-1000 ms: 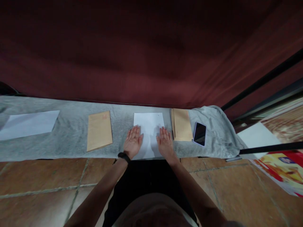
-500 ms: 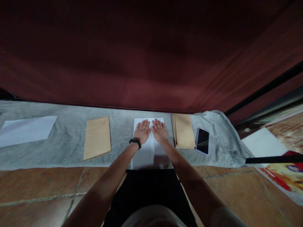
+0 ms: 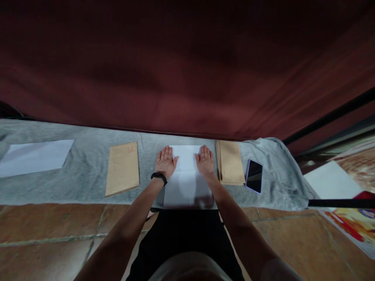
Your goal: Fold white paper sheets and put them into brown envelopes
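A white sheet of paper (image 3: pixel 186 175) lies flat in front of me on the grey cloth. My left hand (image 3: pixel 165 162), with a black band on the wrist, rests flat over the sheet's left edge, fingers stretched away from me. Over the upper right edge of the paper lies my right hand (image 3: pixel 205 160), also flat with its fingers extended. Neither hand grips anything. To the left is a single brown envelope (image 3: pixel 123 168). A small stack of brown envelopes (image 3: pixel 232 163) sits close to the right hand.
Grey cloth (image 3: pixel 88 171) covers the narrow surface. At far left lies more white paper (image 3: pixel 36 157). A phone (image 3: pixel 254 176) is right of the envelope stack. Behind hangs a dark red cloth (image 3: pixel 175 101). A black bar (image 3: pixel 340 203) and a colourful package (image 3: pixel 357 222) are at right.
Both hands have slid apart from the middle of the paper, the left one to its left edge and the right one to its right edge. The view has shifted slightly.
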Motion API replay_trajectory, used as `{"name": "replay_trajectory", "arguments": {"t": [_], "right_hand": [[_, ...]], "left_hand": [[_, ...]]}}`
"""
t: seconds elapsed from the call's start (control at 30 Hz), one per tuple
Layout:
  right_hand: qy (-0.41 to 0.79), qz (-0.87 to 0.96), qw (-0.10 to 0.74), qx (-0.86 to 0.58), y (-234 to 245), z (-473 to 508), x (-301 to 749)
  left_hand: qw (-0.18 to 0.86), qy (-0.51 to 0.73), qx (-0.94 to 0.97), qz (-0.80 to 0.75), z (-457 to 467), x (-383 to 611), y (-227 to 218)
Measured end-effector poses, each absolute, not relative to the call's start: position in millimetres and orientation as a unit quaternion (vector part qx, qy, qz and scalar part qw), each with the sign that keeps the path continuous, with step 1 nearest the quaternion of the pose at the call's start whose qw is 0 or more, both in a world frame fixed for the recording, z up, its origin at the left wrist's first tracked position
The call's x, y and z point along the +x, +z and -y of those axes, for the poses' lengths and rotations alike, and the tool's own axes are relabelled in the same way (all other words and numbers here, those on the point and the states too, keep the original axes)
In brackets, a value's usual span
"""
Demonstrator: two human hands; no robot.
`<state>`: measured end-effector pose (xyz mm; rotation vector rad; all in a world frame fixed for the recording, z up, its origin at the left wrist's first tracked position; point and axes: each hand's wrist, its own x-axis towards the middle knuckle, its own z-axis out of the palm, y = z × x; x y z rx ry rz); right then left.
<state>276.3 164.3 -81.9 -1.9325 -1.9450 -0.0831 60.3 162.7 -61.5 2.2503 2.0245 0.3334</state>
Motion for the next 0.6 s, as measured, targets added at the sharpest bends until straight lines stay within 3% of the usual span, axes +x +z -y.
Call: {"name": "replay_trajectory", "arguments": {"t": [0.17, 0.4, 0.6], "right_hand": [[-0.005, 0.689, 0.217, -0.691, -73, -144, 282], [0.069, 0.784, 0.210, -0.580, -66, -49, 245], [0.020, 0.785, 0.164, -0.597, -67, -7, 267]], "left_hand": [[0.018, 0.139, 0.722, -0.677, -140, 54, -56], [0.018, 0.136, 0.830, -0.541, -56, 96, -60], [0.037, 0.116, 0.855, -0.504, -24, 95, -58]]}}
